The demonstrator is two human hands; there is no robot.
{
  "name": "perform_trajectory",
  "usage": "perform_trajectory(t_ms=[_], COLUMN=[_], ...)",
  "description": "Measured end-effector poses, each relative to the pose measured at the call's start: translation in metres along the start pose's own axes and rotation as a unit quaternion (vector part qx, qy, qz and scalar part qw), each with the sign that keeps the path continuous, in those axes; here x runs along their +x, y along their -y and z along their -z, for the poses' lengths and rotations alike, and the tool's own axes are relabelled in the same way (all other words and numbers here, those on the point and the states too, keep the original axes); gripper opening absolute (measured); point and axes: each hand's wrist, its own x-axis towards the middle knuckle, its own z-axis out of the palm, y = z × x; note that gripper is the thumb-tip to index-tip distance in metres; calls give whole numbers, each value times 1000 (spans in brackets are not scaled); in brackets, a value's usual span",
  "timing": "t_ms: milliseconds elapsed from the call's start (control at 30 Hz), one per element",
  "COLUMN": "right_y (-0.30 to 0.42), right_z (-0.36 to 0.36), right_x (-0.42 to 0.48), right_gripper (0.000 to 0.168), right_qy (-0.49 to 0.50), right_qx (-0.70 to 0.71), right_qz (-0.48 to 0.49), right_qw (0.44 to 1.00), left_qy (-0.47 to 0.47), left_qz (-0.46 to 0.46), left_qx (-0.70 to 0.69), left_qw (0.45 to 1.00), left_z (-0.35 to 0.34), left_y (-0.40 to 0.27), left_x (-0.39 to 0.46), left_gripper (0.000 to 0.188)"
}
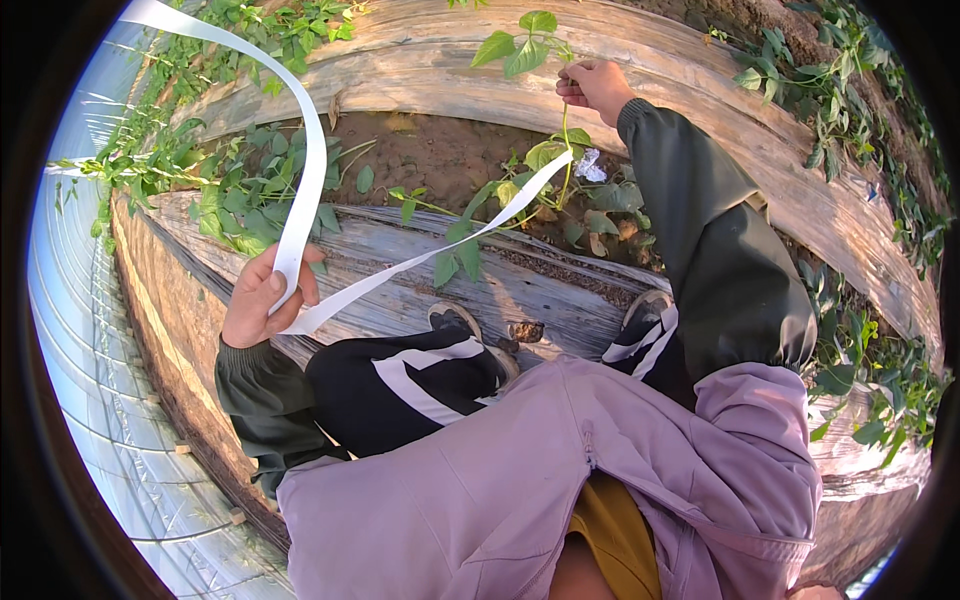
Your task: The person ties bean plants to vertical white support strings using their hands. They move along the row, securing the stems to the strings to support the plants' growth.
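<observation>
A long white strip (309, 150) comes down from the upper left, and my left hand (268, 292) pinches it between thumb and fingers. From there the strip runs to the right, slightly twisted, up to a thin green vine stem (566, 127), where its end meets the stem. My right hand (592, 86) grips that stem near its leafy top (525, 51), above the strip. Whether the strip is looped around the stem I cannot tell. Lower leaves of the plant (471, 251) spread over the soil and the film between my hands.
Plastic film (450, 82) covers the beds on both sides of a bare soil strip (435, 154). More leafy plants (251, 180) grow at the left and others (840, 97) at the right. A crumpled whitish scrap (590, 166) lies by the stem. Clods (526, 331) lie between my shoes.
</observation>
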Motion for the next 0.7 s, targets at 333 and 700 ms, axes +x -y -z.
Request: perform_trajectory(t_ms=[333,700], right_y=[13,16], right_z=[42,99], right_x=[76,109], right_gripper=[14,7], right_qy=[-65,-131], right_qx=[188,251], right_qz=[76,110], right_qw=[977,953], left_qy=[53,-92], left_qz=[362,267], left_qx=[194,232], left_qw=[910,931], left_z=[-16,54], left_y=[50,172], left_x=[11,4], left_gripper=[34,33])
